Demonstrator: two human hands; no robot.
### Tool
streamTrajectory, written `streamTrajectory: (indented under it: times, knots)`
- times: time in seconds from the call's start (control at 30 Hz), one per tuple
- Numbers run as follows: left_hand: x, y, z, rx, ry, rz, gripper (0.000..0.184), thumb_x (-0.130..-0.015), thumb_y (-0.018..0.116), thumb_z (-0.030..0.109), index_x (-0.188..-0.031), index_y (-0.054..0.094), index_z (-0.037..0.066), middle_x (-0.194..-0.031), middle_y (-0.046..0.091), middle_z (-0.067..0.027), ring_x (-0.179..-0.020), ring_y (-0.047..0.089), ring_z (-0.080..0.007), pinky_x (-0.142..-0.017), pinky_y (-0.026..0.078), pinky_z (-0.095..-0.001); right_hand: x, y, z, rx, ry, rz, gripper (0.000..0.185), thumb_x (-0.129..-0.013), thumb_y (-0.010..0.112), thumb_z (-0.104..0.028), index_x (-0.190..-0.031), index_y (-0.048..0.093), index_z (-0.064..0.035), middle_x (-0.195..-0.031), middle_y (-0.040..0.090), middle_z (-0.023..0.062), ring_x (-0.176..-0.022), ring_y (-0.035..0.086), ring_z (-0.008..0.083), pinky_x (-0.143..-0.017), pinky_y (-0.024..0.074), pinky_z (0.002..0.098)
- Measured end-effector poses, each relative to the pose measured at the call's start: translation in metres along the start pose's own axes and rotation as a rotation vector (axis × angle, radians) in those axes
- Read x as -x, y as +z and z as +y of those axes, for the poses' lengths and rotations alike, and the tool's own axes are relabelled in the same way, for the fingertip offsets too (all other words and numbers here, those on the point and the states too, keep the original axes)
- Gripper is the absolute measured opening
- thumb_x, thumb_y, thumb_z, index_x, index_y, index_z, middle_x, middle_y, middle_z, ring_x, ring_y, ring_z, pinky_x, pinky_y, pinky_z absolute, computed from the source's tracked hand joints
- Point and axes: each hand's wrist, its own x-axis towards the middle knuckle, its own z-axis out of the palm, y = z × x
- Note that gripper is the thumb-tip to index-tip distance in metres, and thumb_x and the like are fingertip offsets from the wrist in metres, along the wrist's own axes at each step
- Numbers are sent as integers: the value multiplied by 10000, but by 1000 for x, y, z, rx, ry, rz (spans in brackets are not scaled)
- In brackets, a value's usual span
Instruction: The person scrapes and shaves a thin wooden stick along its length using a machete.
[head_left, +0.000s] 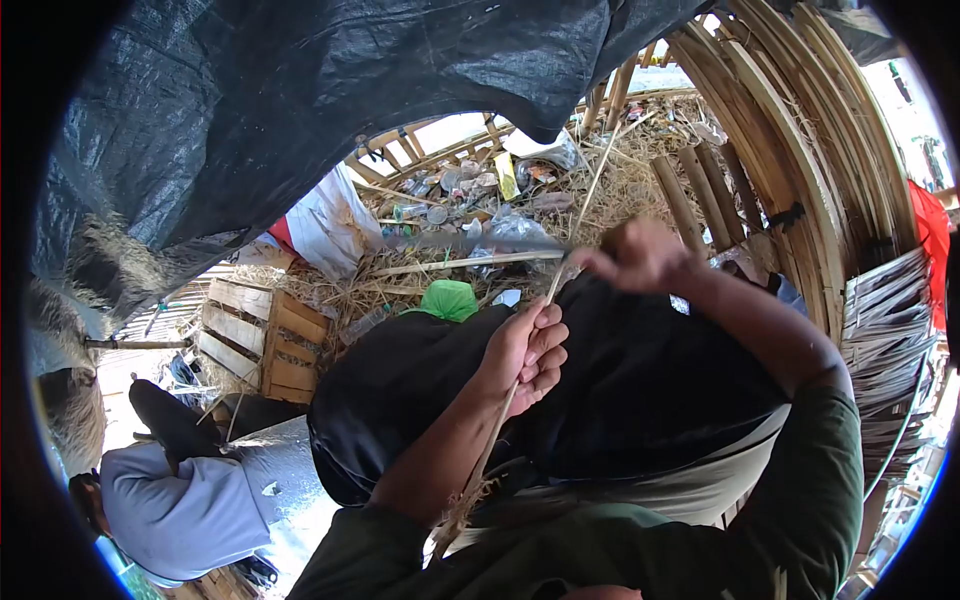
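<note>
We hold the stick (551, 288) in our left hand (528, 352), the blade (480, 243) in our right hand (645, 255) just beyond — slatted crate (265, 338) to our left, slats (820, 150) right, litter (460, 182) on straw (625, 185) ahead.

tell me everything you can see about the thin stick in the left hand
The thin stick is pale tan and looks like wood or cane, with a frayed, fibrous lower end. The closed left hand grips it, and it slants up and away from the body. A long, dark, blurred tool lies across near it, beside the right hand; whether they touch is unclear. Its far end is hard to make out.
</note>
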Motion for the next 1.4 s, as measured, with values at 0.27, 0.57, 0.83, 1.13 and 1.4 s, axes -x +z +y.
streamTrajectory:
  times: [0.27,0.57,0.83,1.13,1.4]
  knots:
    - [10,1,10,125,14,-58,303,-1056,448,371,-810,412,196,-541,279,84,-365,203,-25,-294,158,-169,-15,-13,18,-24,100,24,555,-917,642,-528,-690,650,-22,-594,590,203,-544,600,330,-539,492,446]
    - [4,-2,10,295,21,-157,290,-1072,407,321,-819,417,178,-528,277,80,-358,209,-16,-285,179,-159,-2,-1,-22,-102,-168,21,523,-931,643,-484,-677,634,-27,-571,578,177,-536,598,345,-536,486,435]
    - [8,2,14,297,77,-126,284,-1079,386,278,-822,415,160,-520,282,79,-337,198,-7,-274,177,-150,-5,-4,11,-125,-40,50,565,-925,618,-535,-681,622,-25,-555,556,181,-546,595,369,-551,481,447]
    - [17,3,17,161,50,-131,313,-1067,402,369,-804,411,199,-532,282,86,-349,197,-24,-285,165,-167,-19,-17,21,-21,163,26,698,-924,531,-655,-654,659,-24,-561,597,172,-543,628,346,-566,518,455]
    - [10,1,15,55,59,-11,324,-1067,387,387,-805,406,198,-535,281,84,-352,205,-27,-276,181,-169,-5,-13,-33,71,-62,-66,653,-902,551,-666,-729,666,-47,-626,627,177,-595,632,365,-618,525,462]
